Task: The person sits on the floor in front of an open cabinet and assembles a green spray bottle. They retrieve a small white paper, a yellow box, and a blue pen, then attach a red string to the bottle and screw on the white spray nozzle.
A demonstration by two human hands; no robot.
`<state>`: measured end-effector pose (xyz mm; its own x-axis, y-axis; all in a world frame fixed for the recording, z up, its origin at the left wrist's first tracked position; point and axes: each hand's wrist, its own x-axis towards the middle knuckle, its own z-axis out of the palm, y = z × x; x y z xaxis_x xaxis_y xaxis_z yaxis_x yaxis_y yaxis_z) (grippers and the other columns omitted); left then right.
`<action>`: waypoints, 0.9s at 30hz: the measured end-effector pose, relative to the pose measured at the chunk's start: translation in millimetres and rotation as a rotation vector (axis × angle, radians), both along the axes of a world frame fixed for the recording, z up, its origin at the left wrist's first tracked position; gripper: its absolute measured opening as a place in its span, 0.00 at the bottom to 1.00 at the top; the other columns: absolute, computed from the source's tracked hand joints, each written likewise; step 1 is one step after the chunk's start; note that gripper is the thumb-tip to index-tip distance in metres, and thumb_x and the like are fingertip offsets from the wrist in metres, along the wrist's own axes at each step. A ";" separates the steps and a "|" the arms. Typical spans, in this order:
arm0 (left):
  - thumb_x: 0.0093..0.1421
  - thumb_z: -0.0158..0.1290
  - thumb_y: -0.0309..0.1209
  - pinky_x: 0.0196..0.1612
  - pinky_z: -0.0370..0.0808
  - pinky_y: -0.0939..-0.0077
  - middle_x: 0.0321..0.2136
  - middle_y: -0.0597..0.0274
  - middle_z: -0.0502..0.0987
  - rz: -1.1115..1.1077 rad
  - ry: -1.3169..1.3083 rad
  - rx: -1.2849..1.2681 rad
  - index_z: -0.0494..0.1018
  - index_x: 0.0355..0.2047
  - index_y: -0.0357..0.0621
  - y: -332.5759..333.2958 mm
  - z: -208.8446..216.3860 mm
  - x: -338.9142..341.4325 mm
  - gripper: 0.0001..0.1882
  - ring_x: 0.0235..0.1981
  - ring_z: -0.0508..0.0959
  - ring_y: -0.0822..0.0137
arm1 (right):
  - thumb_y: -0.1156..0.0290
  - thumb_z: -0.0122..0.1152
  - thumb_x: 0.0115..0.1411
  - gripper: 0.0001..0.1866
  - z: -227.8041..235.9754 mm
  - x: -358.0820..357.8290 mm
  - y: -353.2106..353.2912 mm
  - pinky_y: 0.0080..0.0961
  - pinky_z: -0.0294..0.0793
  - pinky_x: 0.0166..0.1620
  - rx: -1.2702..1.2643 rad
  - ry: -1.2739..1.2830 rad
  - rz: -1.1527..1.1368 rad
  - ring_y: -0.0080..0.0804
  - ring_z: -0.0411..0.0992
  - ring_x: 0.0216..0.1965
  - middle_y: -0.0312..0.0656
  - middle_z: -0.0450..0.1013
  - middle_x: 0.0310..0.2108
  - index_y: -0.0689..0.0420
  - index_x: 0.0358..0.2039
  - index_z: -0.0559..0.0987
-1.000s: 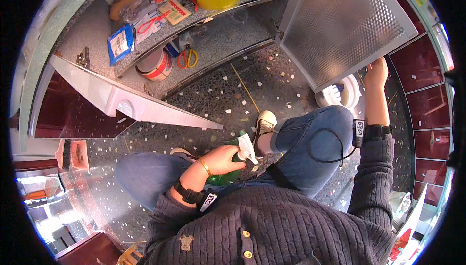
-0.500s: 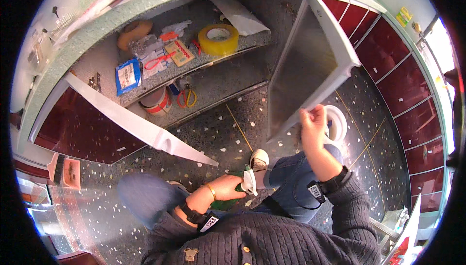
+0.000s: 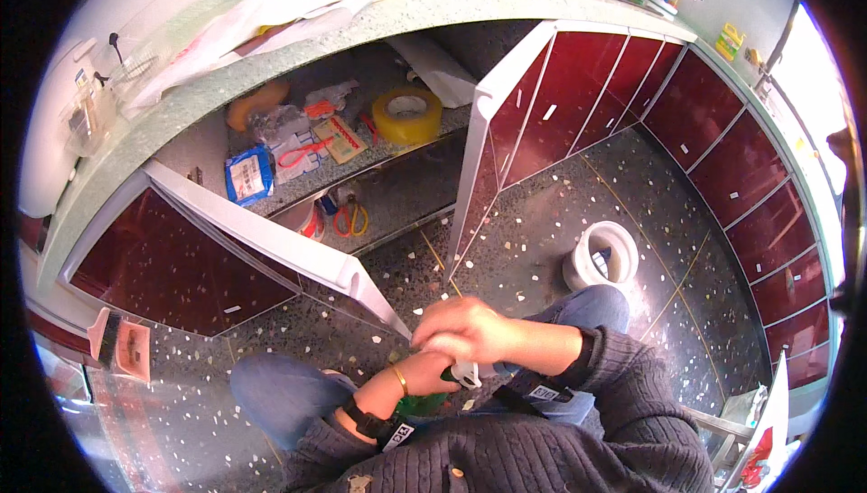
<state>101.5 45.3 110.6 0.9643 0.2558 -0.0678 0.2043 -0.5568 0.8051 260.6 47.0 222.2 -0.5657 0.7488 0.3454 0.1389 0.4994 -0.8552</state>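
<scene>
My left hand [image 3: 420, 373] is wrapped round a green spray bottle with a white trigger head [image 3: 467, 376], low between my knees. My right hand [image 3: 465, 326] lies across just above it, fingers curled and partly hidden, by the lower free corner of the left cabinet door [image 3: 348, 276]. Whether it grips that door cannot be made out. Both red, white-edged doors stand ajar; the right cabinet door [image 3: 506, 123] is nearer its frame. On the shelf inside are a yellow tape roll [image 3: 406, 116], a blue packet [image 3: 248, 175], a card [image 3: 336, 141] and red-handled scissors [image 3: 302, 153].
A white bucket [image 3: 578, 267] with something dark inside stands on the speckled floor, right of my knee. A pink dustpan [image 3: 134, 348] and brush are at far left. Scissors with orange-yellow handles [image 3: 352, 219] are on the lower level. Papers [image 3: 298, 10] cover part of the countertop.
The right cabinet door has swung partway inward. My right hand has left it and crossed left, over my left hand beside the left door. The view has tilted up, showing more countertop.
</scene>
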 end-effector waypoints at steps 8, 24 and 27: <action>0.48 0.56 0.44 0.53 0.64 0.65 0.48 0.47 0.68 0.014 0.078 0.036 0.66 0.49 0.38 -3.0 -0.3 -4.9 0.31 0.50 0.68 0.55 | 0.65 0.57 0.55 0.31 -5.8 -54.3 11.4 0.33 0.68 0.49 -0.140 -0.267 -0.032 0.40 0.68 0.48 0.50 0.67 0.47 0.62 0.55 0.57; 0.49 0.53 0.49 0.42 0.68 0.62 0.31 0.48 0.75 0.015 0.207 0.087 0.72 0.37 0.38 -2.2 6.1 -10.4 0.26 0.36 0.74 0.50 | 0.69 0.62 0.49 0.19 -18.9 -5.6 77.2 0.37 0.66 0.43 0.296 -0.327 -0.850 0.47 0.66 0.39 0.49 0.65 0.36 0.60 0.40 0.68; 0.49 0.53 0.49 0.41 0.68 0.62 0.31 0.48 0.75 0.015 0.195 0.097 0.72 0.37 0.39 -2.3 1.0 -12.0 0.25 0.36 0.74 0.50 | 0.66 0.66 0.46 0.29 -18.6 -3.1 89.4 0.37 0.62 0.49 0.273 -0.202 -1.081 0.48 0.61 0.47 0.53 0.60 0.43 0.64 0.45 0.63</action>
